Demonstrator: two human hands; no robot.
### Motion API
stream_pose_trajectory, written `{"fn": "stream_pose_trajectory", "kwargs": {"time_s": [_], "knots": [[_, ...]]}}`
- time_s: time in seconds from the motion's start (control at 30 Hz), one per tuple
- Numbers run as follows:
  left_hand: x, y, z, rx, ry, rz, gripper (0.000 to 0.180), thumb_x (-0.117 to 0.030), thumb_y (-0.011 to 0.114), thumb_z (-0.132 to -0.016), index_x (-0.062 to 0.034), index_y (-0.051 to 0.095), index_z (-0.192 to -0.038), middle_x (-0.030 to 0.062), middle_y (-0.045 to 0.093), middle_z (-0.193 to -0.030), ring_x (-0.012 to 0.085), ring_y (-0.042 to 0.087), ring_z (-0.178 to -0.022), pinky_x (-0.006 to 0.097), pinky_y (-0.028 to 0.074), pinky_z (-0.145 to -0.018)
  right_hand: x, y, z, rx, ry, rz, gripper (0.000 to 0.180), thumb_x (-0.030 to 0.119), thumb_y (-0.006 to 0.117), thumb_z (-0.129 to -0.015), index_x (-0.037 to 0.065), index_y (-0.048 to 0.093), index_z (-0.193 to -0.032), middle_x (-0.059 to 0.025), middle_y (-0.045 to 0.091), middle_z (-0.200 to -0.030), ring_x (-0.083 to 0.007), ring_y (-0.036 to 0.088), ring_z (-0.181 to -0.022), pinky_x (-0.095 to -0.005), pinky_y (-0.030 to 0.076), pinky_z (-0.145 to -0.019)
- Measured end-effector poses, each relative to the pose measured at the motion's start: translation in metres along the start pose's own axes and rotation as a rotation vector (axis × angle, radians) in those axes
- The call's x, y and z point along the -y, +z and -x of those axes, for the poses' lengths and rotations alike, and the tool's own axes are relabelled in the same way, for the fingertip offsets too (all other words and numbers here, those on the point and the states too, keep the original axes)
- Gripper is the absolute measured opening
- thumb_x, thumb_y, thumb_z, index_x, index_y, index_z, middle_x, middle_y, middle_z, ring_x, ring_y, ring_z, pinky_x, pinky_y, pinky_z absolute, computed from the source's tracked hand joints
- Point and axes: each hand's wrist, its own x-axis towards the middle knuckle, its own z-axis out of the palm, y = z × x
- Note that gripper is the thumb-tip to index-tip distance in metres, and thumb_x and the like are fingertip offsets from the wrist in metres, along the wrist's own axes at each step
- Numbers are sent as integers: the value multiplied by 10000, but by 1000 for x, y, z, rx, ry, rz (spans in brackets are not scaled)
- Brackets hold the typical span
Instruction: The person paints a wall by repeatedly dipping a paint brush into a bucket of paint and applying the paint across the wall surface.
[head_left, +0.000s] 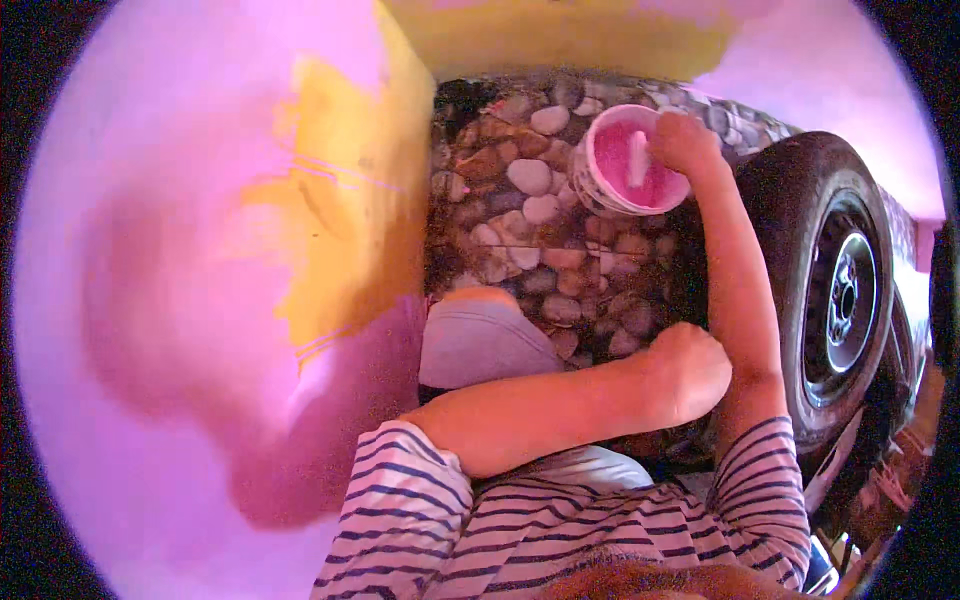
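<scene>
My right hand (685, 145) is closed at the right rim of a white bucket (594, 190). Inside the bucket is bright pink paint (612, 155), and a tool with a short white, roller-shaped head (637, 160) stands in it. The tool's upper end runs to my right hand, whose fingers hide the handle. My left hand (692, 372) is curled into a fist beside my right forearm. Its fingers are turned away, and nothing sticks out of it. The wall (340, 220) on the left carries pinkish-white paint with yellow patches showing.
A car or spare wheel (845, 295) with a black tyre stands upright close to my right arm. The floor (540, 207) has a printed pebble pattern. A yellow-and-white wall (560, 40) closes off the far side. My knee in grey cloth (480, 345) rests near the left wall.
</scene>
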Motion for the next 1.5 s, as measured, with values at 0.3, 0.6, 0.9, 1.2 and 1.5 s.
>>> {"fn": "stream_pose_trajectory", "kwargs": {"time_s": [0.3,0.6,0.9,1.2,1.5], "knots": [[-3,-50,-14,-606,-101,204,225,-234,551,-912,-13,584,-883,192,620,-707,374,645,-639,476,531,-570,-7,-50,46,27,170,-210,324,324,616,-812,21,706,-885,-234,680,-906,-378,665,-880,-460,519,-777],[-10,-52,-16,-969,6,506,144,-161,550,-901,-36,484,-934,214,570,-830,430,606,-740,505,500,-641,-12,-93,73,50,173,-536,326,265,649,-827,-36,702,-940,-167,698,-768,-205,655,-725,-353,503,-710],[-16,-59,-9,-973,89,508,136,-97,574,-866,-26,491,-947,187,549,-839,415,587,-763,477,485,-644,29,-106,38,-40,-63,-837,299,269,647,-902,25,706,-1064,-21,695,-907,-94,571,-790,-253,475,-724],[-17,-63,-6,-1045,164,574,160,-44,587,-834,-31,487,-958,168,527,-812,376,576,-729,445,470,-614,186,-32,-25,111,-354,-1345,363,374,677,-856,46,727,-1002,-76,723,-897,-160,663,-814,-329,533,-756],[-10,-72,1,-1106,205,793,125,-58,556,-881,-29,513,-994,84,509,-786,204,534,-640,316,430,-559,198,-147,-56,-70,-459,-1149,305,386,667,-890,102,745,-974,44,593,-695,-38,510,-636,-231,416,-562]]}}
